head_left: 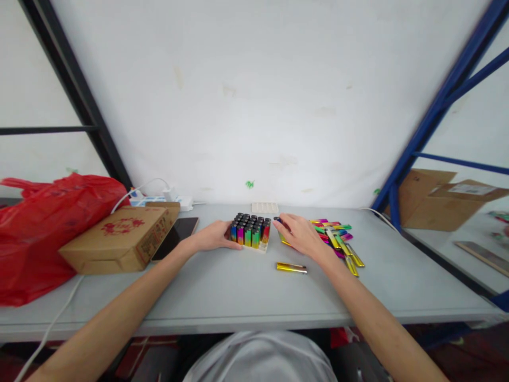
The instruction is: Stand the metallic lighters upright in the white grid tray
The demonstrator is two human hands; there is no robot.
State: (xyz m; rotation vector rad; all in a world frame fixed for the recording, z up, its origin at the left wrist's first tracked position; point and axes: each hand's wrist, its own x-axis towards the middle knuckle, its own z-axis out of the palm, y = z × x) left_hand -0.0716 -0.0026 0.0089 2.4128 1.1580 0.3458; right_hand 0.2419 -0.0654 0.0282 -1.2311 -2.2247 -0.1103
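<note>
A white tray [263,247] packed with upright, shiny coloured lighters [248,233] stands on the table, their black ends facing up. At its front right corner some bare tray shows. My left hand [217,236] grips the tray's left side, thumb in front and fingers partly hidden behind. Just right of the tray, my right hand [298,233] is closed on a yellow lighter [283,240] with a dark end, mostly covered by the fingers. One gold lighter [291,268] lies alone in front of that hand. A loose pile of coloured lighters [338,241] lies farther right.
Another white tray [264,207] sits against the wall. On the left are a cardboard box [115,239], a red plastic bag [51,228], a dark phone-like slab [177,236] and a power strip [185,202]. Blue shelf posts [433,116] and an open carton [433,204] stand right.
</note>
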